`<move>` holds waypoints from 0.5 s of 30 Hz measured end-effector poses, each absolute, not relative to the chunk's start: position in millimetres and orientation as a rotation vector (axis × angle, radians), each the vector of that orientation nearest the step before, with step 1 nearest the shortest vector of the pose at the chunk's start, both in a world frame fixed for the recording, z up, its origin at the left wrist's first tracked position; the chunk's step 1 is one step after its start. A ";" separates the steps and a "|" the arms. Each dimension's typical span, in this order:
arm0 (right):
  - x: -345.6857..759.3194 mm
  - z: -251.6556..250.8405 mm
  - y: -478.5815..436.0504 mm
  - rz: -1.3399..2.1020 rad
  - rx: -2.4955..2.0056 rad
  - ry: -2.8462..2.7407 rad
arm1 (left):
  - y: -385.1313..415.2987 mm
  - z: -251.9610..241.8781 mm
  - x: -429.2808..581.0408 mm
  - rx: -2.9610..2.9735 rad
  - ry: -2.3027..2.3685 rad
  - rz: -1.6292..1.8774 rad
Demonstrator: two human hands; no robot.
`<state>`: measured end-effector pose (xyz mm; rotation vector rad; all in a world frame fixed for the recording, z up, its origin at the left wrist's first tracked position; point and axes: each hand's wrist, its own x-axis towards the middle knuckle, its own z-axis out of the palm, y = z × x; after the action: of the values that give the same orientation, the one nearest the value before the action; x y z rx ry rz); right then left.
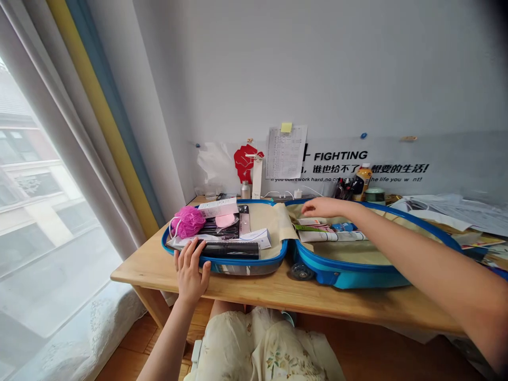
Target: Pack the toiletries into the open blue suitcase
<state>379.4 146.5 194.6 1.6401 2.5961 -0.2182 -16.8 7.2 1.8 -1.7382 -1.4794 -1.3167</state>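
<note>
Along the near rim of an open blue suitcase (349, 278), left hand (190, 270) spread wide, fingers draped over the edge, grip unclear; right hand (321, 207) loosely open above toiletry tubes (331, 227), contact hard to tell. Risk: pressure on the rim tipping the shell off the wooden table (278, 288), spilling a pink bath puff (188, 222). Sheer curtain (63, 211) alongside.

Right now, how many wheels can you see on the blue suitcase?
1. One dark wheel sits at the front edge of the open blue suitcase, near its middle hinge. Others may be hidden underneath.
</note>
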 end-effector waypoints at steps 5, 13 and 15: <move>420.1 152.2 139.7 -0.187 1.698 2.414 | 7.5 1.0 -16.7 -1.733 -1.477 -1.322; 419.0 129.8 136.0 -0.002 1.742 2.235 | 8.6 -0.8 -20.0 -1.747 -1.441 -1.315; 416.8 130.1 134.5 0.031 1.724 2.212 | 8.4 -0.6 -20.4 -1.749 -1.440 -1.316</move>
<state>416.8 134.5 130.1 1.7237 2.2122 0.0314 -20.4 8.4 -0.6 -1.7490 -1.4396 -1.3164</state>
